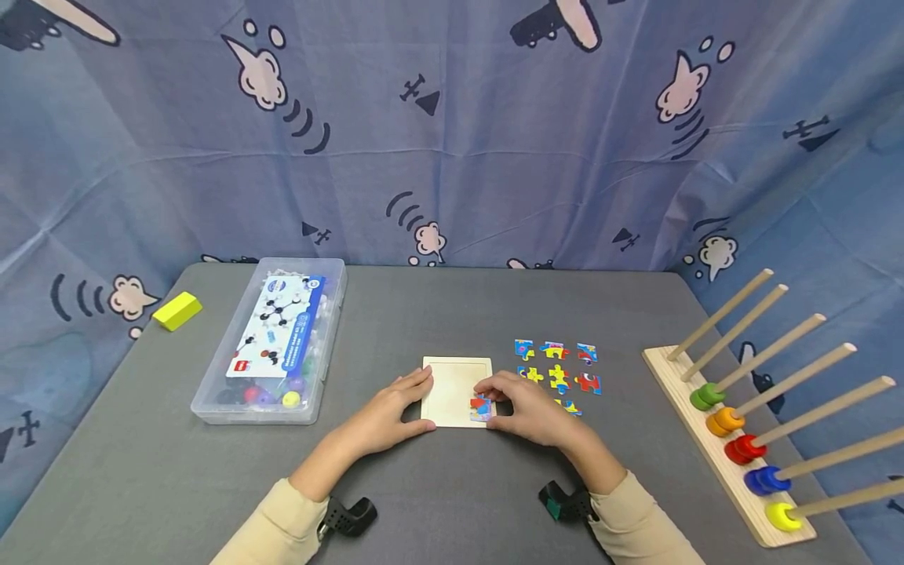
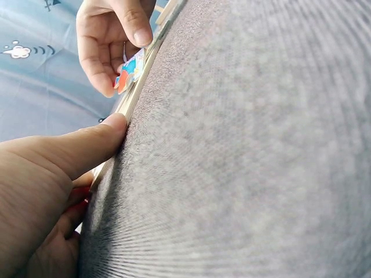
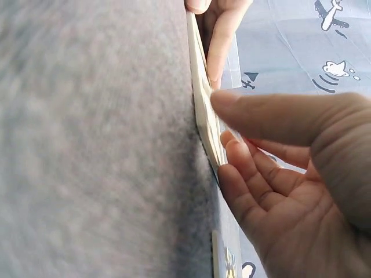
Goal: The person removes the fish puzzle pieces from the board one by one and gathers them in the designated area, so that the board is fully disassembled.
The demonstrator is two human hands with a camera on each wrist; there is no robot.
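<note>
A square wooden puzzle tray (image 1: pixel 448 391) with a raised rim lies on the table. My left hand (image 1: pixel 384 414) holds its left side, fingers at the far corner and thumb at the near corner. At the tray's near right corner is a red, blue and lilac jigsaw piece (image 1: pixel 480 408). My right hand (image 1: pixel 533 410) has its thumb and fingers bent around this piece. In the left wrist view the jigsaw piece (image 2: pixel 130 72) shows tilted between those fingers. The right thumb (image 3: pixel 232 107) is at the tray's rim. Several loose jigsaw pieces (image 1: pixel 559 379) lie right of the tray, some partly hidden by my right hand.
A clear plastic box (image 1: pixel 327 345) of coloured balls with a printed card stands at the left. Behind it to the left lies a yellow block (image 1: pixel 177 311). A wooden peg stand (image 1: pixel 734 463) with coloured rings is at the right. A patterned curtain (image 1: pixel 452 157) hangs behind the table.
</note>
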